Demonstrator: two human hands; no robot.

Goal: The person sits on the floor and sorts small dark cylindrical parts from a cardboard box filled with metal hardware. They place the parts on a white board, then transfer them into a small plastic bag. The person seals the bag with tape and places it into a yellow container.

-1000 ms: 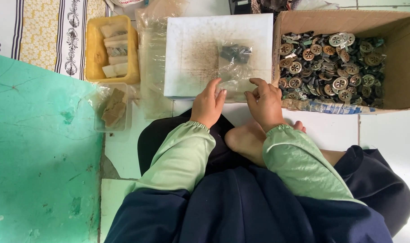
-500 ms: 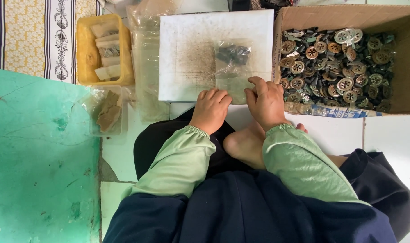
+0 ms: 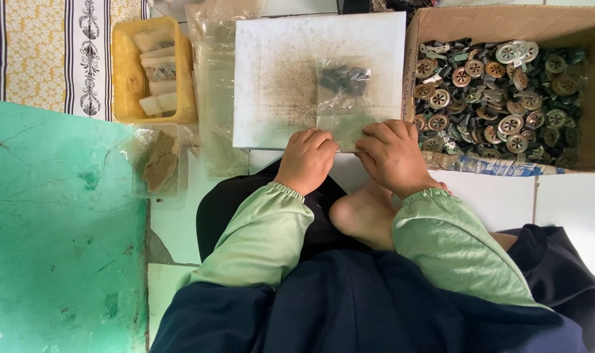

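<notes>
plastic bag (image 3: 342,98) on white board (image 3: 278,72), near edge under both grips

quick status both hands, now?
Left hand: fingers curled, pinching the near edge of the small clear plastic bag of dark parts on the white board.
Right hand: curled, gripping the same edge.

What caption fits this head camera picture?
Both hands, left hand and right hand, press a clear bag on a white board.
</notes>
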